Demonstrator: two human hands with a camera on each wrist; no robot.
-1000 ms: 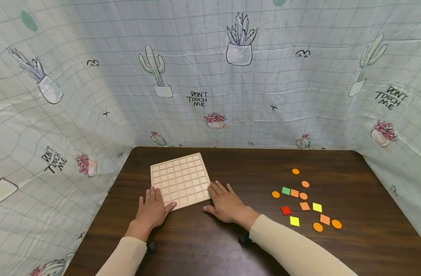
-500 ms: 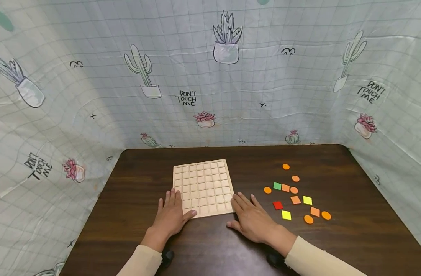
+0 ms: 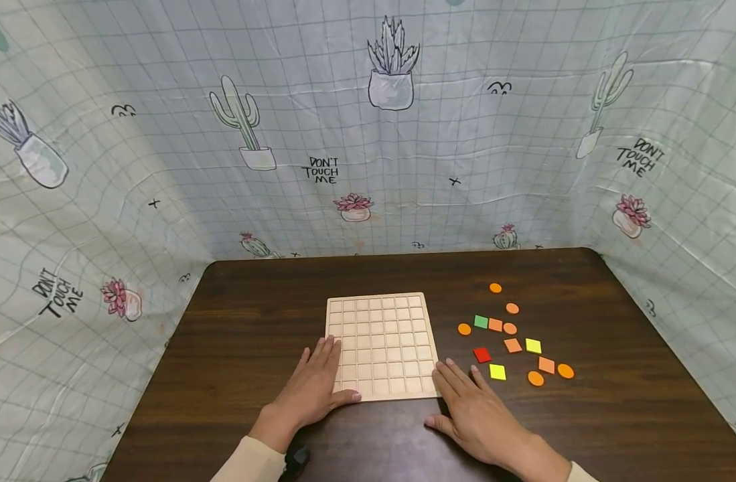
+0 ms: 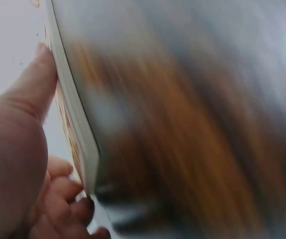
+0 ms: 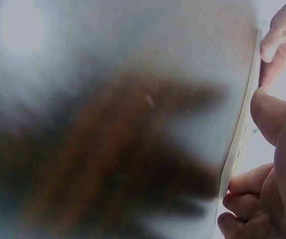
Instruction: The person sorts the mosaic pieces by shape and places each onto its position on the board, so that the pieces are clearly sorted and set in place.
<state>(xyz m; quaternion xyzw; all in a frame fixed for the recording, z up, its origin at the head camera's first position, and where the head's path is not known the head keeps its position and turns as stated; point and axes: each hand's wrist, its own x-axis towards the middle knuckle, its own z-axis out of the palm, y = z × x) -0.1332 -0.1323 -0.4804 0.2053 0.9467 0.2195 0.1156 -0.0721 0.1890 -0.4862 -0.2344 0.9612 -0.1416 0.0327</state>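
- A square, pale wooden grid board (image 3: 380, 348) is lying flat on the dark brown wood-grain desk (image 3: 253, 294), roughly midway between its left and right edges and well in from its back edge.
- The left hand (image 3: 310, 388) is touching the board's left side, its fingers straight and the little finger slightly apart, while its thumb is resting spread along the board's front side.
- The right hand (image 3: 476, 415) is touching the board's right side near the front corner, its fingers straight and the little finger parting from the others; its thumb is spreading well clear of them.
- Six flat orange discs (image 3: 509, 329) are lying towards the desk's right edge, among a green square tile (image 3: 481, 322), a red square tile (image 3: 482, 355), two yellow square tiles (image 3: 533, 346) and three orange square tiles (image 3: 512, 345).
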